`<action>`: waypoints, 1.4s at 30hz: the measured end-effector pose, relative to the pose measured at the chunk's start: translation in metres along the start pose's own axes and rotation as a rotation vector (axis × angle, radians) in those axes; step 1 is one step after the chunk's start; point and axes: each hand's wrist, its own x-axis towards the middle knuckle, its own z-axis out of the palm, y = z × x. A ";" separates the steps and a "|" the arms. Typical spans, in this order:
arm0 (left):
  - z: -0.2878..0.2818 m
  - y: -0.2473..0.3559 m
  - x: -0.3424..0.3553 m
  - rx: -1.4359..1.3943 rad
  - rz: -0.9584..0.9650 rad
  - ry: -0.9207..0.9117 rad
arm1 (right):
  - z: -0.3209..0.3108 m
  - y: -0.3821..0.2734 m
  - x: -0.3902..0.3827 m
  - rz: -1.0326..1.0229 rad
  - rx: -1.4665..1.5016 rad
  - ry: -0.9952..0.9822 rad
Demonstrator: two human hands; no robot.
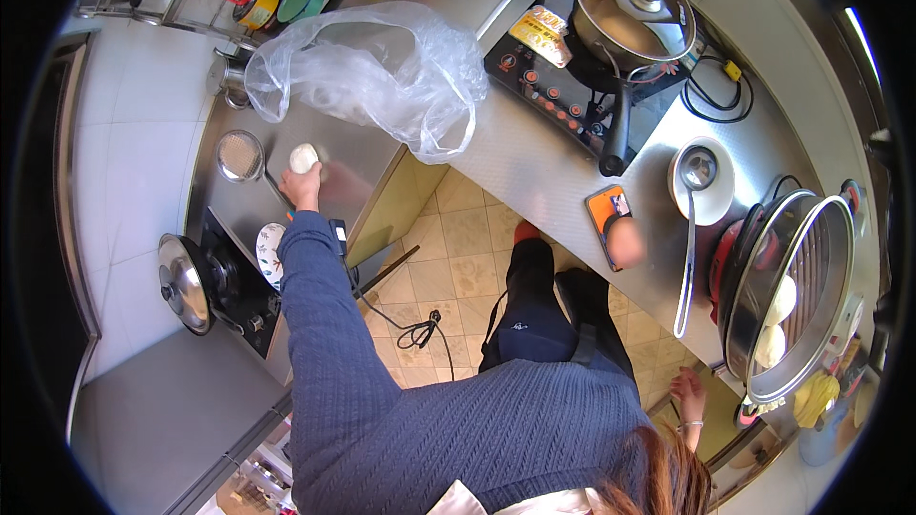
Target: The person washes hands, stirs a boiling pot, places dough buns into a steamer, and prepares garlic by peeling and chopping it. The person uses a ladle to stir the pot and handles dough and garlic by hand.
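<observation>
My left hand (pixel 301 189) grips a white round bun (pixel 303 157) above the steel counter on the left, beside a round mesh strainer (pixel 239 154). A crumpled clear plastic bag (pixel 367 72) lies behind it, and a patterned bowl (pixel 269 256) sits near my forearm. My right hand (pixel 688 399) is at the lower right with loosely bent, parted fingers and nothing visible in them. It is nearest a large steel steamer (pixel 828 229) holding white buns (pixel 771 343).
A lidded pot (pixel 634 10) stands on an induction cooker (pixel 544 86). A white bowl with a ladle (pixel 699 181) and an orange phone (pixel 605 210), partly blurred, lie on the right counter. A lidded pan (pixel 186 281) is at the left. A cable (pixel 420 332) lies on the tiled floor.
</observation>
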 end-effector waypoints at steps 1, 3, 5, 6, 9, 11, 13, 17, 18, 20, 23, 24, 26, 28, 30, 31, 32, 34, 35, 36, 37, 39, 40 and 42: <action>0.000 0.000 -0.003 0.027 0.003 -0.006 | 0.000 0.004 0.001 0.002 0.010 -0.021; 0.005 -0.003 -0.011 -0.190 -0.081 0.014 | -0.004 0.011 0.003 0.007 0.025 -0.036; 0.006 -0.010 -0.017 -0.594 -0.238 -0.175 | -0.010 0.019 0.005 0.022 0.033 -0.020; 0.009 -0.013 -0.022 -0.899 -0.361 -0.185 | -0.014 0.024 0.007 0.015 0.056 -0.027; -0.008 -0.023 -0.040 -1.313 -0.631 -0.455 | -0.033 0.039 0.020 -0.017 0.102 -0.048; -0.028 -0.018 -0.073 -1.457 -0.633 -0.479 | -0.046 0.055 0.031 -0.059 0.128 -0.055; -0.067 -0.005 -0.123 -1.635 -0.462 -0.594 | -0.059 0.075 0.046 -0.110 0.156 -0.051; -0.169 0.079 -0.280 -1.735 0.058 -0.948 | -0.081 0.108 0.082 -0.186 0.047 -0.007; -0.193 0.110 -0.322 -1.670 0.213 -1.045 | -0.086 0.113 0.085 -0.302 0.150 0.004; -0.234 0.165 -0.409 -1.498 0.472 -1.090 | -0.095 0.109 0.096 -0.287 0.229 -0.017; -0.269 0.244 -0.527 -1.127 0.890 -1.142 | -0.112 0.092 0.098 -0.344 0.243 -0.082; -0.272 0.269 -0.564 -1.053 0.939 -1.219 | -0.117 0.084 0.100 -0.323 0.114 -0.087; -0.266 0.315 -0.635 -0.926 1.056 -1.375 | -0.129 0.074 0.097 -0.394 0.128 -0.107; -0.249 0.349 -0.697 -0.762 1.175 -1.477 | -0.137 0.072 0.091 -0.405 0.209 -0.147; -0.219 0.374 -0.757 -0.637 1.288 -1.487 | -0.145 0.079 0.088 -0.433 0.310 -0.135; -0.204 0.382 -0.782 -0.543 1.324 -1.432 | -0.148 0.086 0.087 -0.433 0.380 -0.150; -0.190 0.388 -0.801 -0.415 1.379 -1.367 | -0.151 0.092 0.087 -0.408 0.383 -0.139; -0.167 0.398 -0.830 -0.080 1.364 -1.203 | -0.156 0.108 0.088 -0.434 0.369 -0.084; -0.159 0.400 -0.838 -0.019 1.471 -1.086 | -0.158 0.118 0.086 -0.385 0.359 -0.056; -0.150 0.404 -0.844 0.095 1.511 -0.975 | -0.159 0.127 0.085 -0.406 0.364 -0.036; -0.142 0.405 -0.850 0.193 1.552 -0.856 | -0.159 0.135 0.085 -0.383 0.357 -0.016; -0.128 0.406 -0.856 0.244 1.664 -0.637 | -0.161 0.148 0.083 -0.332 0.286 0.047; -0.123 0.406 -0.856 0.187 1.676 -0.633 | -0.162 0.152 0.083 -0.383 0.202 0.086; -0.119 0.405 -0.855 0.089 1.687 -0.647 | -0.164 0.156 0.084 -0.407 0.122 0.086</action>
